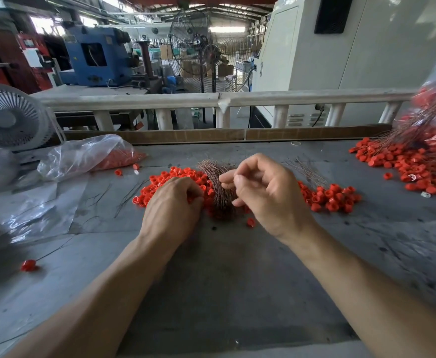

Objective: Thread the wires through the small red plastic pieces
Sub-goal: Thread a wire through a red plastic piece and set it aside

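Grey workbench (237, 280). Left hand (173, 202) curled in red caps (328, 197), grip hidden. Right hand (266, 192) pinching at wire bundle (219, 182). Pick-up stage; next: feed wire into cap hole.

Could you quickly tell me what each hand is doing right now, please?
Left hand: fingers curled down into the pile of small red plastic pieces; what it grips is hidden.
Right hand: thumb and forefinger pinched together beside the bundle of thin brown wires; any wire cannot be told.
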A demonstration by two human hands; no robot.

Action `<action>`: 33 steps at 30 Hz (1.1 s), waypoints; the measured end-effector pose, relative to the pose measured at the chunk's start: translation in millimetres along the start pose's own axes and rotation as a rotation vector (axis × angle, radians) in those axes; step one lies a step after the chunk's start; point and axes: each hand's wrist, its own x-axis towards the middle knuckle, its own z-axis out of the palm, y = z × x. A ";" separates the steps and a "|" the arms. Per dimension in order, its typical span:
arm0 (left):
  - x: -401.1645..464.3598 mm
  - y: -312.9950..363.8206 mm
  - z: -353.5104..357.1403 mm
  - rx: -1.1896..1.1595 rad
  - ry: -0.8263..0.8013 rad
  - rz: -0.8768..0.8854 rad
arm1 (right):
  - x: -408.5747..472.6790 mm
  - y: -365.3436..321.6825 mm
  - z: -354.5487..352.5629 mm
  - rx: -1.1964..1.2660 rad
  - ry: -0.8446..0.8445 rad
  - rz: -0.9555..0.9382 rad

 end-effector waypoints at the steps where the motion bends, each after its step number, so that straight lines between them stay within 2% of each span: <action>1: 0.0 0.8 -0.6 -0.017 0.018 -0.012 | 0.3 -1.6 -0.9 0.100 0.017 0.017; 5: 0.8 3.4 -2.7 -0.094 0.065 -0.029 | 4.1 -11.1 -5.5 0.316 0.139 0.053; 11: 0.5 8.9 -2.5 -0.408 0.026 -0.065 | 12.5 -25.2 -19.8 0.540 0.310 0.111; 15: -2.2 10.3 -2.8 -0.544 -0.024 -0.050 | 15.4 -26.9 -29.1 0.650 0.357 0.299; 18: -3.4 12.0 -2.6 -0.651 -0.065 -0.047 | 13.5 -19.9 -32.1 0.529 0.305 0.482; 21: -3.5 14.8 -0.7 -0.777 -0.104 -0.029 | 8.0 -10.6 -25.4 0.342 0.181 0.578; 26: -5.1 18.4 -1.4 -0.901 -0.133 -0.015 | 3.1 -7.9 -10.8 0.262 0.022 0.560; 33: -5.7 22.2 -4.5 -1.034 -0.151 -0.021 | -0.3 -7.2 -4.3 0.201 0.039 0.499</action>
